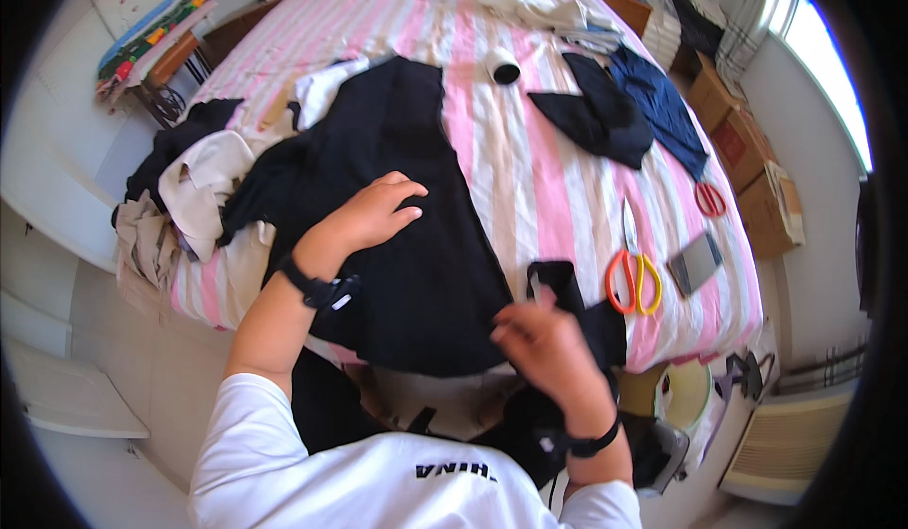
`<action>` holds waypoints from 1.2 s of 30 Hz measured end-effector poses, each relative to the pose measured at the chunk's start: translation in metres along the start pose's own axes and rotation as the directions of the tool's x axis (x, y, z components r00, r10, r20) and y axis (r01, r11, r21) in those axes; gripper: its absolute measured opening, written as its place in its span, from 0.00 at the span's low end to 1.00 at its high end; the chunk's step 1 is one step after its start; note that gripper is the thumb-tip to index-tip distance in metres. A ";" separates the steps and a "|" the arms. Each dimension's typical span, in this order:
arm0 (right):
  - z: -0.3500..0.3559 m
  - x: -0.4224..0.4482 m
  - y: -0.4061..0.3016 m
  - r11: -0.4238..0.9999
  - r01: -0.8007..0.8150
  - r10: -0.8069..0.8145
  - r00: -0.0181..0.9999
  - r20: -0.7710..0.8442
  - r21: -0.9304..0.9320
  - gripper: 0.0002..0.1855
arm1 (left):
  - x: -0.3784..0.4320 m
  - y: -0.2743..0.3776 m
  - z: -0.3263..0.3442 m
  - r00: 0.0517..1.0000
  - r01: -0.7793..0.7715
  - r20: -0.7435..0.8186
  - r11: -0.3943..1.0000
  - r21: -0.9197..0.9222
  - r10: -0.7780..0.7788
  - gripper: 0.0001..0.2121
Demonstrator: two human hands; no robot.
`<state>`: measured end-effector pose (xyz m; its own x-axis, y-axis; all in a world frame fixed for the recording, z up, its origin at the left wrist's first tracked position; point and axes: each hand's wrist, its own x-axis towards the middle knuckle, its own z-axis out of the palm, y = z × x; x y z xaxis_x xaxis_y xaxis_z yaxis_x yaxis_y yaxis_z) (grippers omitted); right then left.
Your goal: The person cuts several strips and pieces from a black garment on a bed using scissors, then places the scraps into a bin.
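A large piece of black fabric (411, 266) lies spread over the near part of the bed. My left hand (383, 209) is over its middle, fingers apart, holding nothing. At the fabric's lower right edge is my right hand (543, 341), blurred, its fingers bent; whether it grips anything cannot be told. Just beyond that hand lies a smaller black piece of fabric (560, 280). Scissors with one orange and one yellow handle (633, 280) rest to its right, beside a flat dark rectangular object (695, 263).
The striped bedspread (489, 138) bears a white cone-like object (504, 66), black fabric pieces (603, 114), dark blue fabric (656, 110) and red-handled scissors (710, 199). Crumpled garments (202, 181) lie at the left. Cardboard boxes (738, 153) stand right of the bed.
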<state>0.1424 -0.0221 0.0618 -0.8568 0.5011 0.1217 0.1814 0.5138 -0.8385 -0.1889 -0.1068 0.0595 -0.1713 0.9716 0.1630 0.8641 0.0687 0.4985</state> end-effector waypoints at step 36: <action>0.005 -0.155 0.034 0.380 -0.393 0.339 0.902 0.269 0.837 0.40 | -0.096 0.158 0.156 0.917 -0.223 -0.276 0.944 0.241 0.287 0.12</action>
<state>0.2790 -0.0862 0.0120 -0.8410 0.4385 -0.3170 0.0010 -0.5845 -0.8114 0.0379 -0.1535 -0.0106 -0.0393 0.8485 0.5277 0.9685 -0.0975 0.2290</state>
